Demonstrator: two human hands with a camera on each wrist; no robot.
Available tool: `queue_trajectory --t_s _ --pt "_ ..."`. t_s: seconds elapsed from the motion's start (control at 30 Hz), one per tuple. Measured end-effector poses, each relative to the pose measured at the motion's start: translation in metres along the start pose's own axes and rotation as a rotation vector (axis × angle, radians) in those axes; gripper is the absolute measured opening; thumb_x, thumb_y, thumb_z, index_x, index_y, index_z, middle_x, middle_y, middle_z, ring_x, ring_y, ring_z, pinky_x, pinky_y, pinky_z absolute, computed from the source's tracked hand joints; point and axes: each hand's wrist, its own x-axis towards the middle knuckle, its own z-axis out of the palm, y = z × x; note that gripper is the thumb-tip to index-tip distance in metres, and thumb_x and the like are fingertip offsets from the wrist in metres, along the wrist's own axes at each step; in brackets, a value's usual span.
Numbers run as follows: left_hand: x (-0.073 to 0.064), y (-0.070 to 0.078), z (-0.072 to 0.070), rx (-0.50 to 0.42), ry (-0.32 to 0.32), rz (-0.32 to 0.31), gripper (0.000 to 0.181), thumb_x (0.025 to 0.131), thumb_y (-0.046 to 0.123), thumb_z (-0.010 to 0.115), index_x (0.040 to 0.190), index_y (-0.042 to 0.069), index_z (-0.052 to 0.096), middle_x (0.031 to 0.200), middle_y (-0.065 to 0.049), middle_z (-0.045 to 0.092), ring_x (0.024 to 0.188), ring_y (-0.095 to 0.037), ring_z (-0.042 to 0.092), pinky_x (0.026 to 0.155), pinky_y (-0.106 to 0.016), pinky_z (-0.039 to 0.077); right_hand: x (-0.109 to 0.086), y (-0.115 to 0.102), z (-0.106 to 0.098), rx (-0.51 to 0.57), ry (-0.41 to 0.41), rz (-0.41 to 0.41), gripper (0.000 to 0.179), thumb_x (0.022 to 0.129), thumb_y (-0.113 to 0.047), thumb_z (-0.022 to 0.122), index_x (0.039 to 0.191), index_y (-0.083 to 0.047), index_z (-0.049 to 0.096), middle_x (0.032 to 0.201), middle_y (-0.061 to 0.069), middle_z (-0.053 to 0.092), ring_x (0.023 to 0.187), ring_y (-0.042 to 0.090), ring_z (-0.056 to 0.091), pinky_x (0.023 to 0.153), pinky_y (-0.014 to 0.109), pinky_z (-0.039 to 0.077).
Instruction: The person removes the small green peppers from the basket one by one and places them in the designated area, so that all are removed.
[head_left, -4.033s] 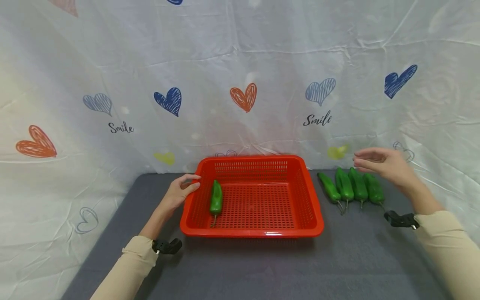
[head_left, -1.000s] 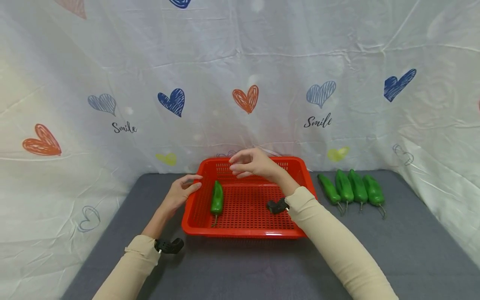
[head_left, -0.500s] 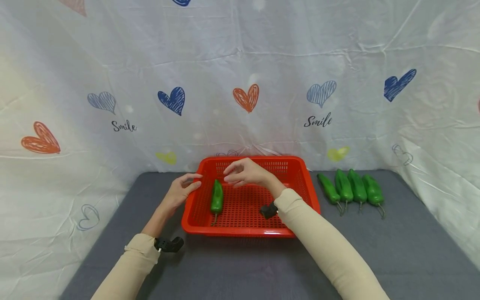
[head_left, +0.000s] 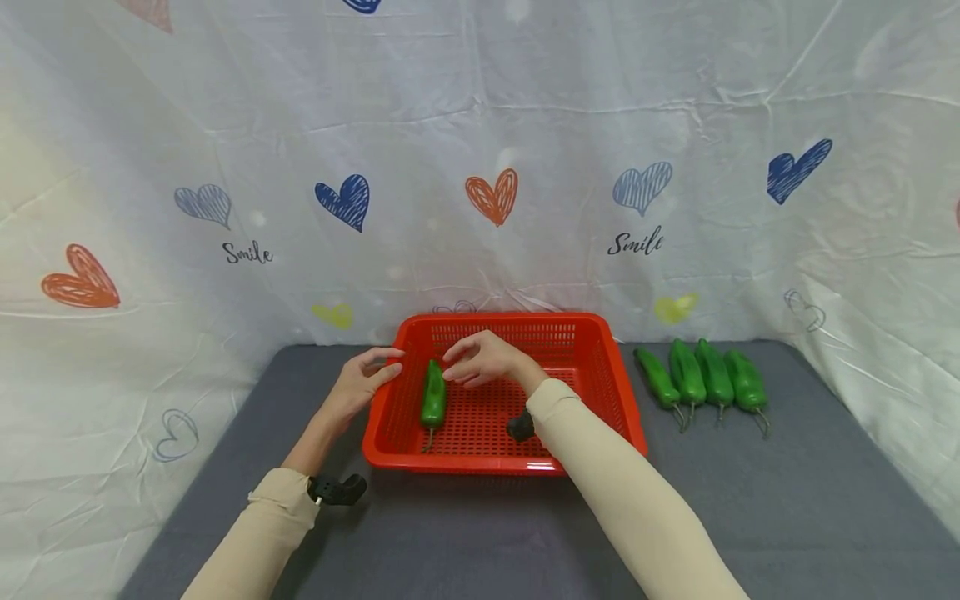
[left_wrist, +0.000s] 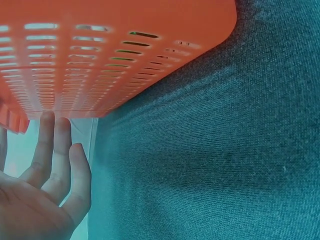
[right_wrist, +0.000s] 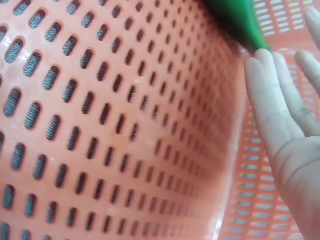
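Note:
A red plastic basket (head_left: 465, 462) with slotted walls stands mid-table in the head view. Inside it, near the left wall, lies one long green pepper (head_left: 432, 402), its stem toward the front. My right hand (head_left: 483, 358) hovers within the basket, fingertips right beside the pepper's upper end, holding nothing. The right wrist view has the pepper (right_wrist: 242, 17) at the top edge, by extended fingers (right_wrist: 262, 75). At the basket's left rim is my left hand (head_left: 356, 385), its thumb and fingertips on the edge. Loosely bent fingers (left_wrist: 61, 155) lie along the outer wall in the left wrist view.
Several more green peppers (head_left: 716, 372) lie side by side on the grey tablecloth (head_left: 795, 483), right of the basket, stems toward the front. A white curtain (head_left: 570, 125) with printed hearts hangs behind the table. Both wrists wear black camera straps.
From above the peppers on the right, my right hand has moved left over the basket, then lowered beside the pepper inside. The left hand stays at the rim.

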Motion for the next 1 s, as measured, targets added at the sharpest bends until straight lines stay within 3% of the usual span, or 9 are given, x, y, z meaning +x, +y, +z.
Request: queue_trajectory --t_s 0.23,0.5,0.77,1.0 --pt "0.000 0.000 0.000 -0.006 -0.001 0.003 0.043 0.102 0.021 0.065 0.140 0.003 0.057 0.134 -0.026 0.057 0.105 -0.031 0.066 0.078 -0.041 0.059 0.004 0.014 -0.001 0.070 -0.035 0.011 0.046 0.092 0.002 0.073 0.135 0.009 0.058 0.110 0.018 0.072 0.110 0.043 0.064 0.091 0.054 0.052" --pt "0.000 -0.002 -0.001 -0.025 -0.005 -0.003 0.042 0.103 0.024 0.065 0.138 0.003 0.058 0.134 -0.026 0.057 0.106 -0.032 0.065 0.078 -0.041 0.059 0.012 0.024 0.005 0.108 -0.008 0.019 0.047 0.091 0.005 0.074 0.136 0.007 0.059 0.114 0.021 0.069 0.099 0.028 0.070 0.089 0.053 0.054" --pt "-0.002 -0.001 -0.003 -0.027 -0.021 -0.002 0.045 0.103 0.024 0.064 0.141 0.002 0.055 0.137 -0.028 0.054 0.106 -0.032 0.065 0.078 -0.042 0.059 0.020 0.026 0.014 0.086 0.026 0.009 0.046 0.089 0.005 0.077 0.133 0.007 0.062 0.108 0.021 0.071 0.098 0.036 0.070 0.082 0.050 0.057" --pt "0.000 -0.001 -0.002 -0.038 -0.041 0.003 0.045 0.104 0.023 0.063 0.143 0.002 0.053 0.139 -0.028 0.051 0.106 -0.033 0.065 0.077 -0.042 0.059 0.022 0.024 0.017 0.044 0.048 -0.010 0.047 0.088 0.007 0.076 0.133 0.008 0.061 0.106 0.023 0.069 0.092 0.031 0.070 0.078 0.052 0.058"
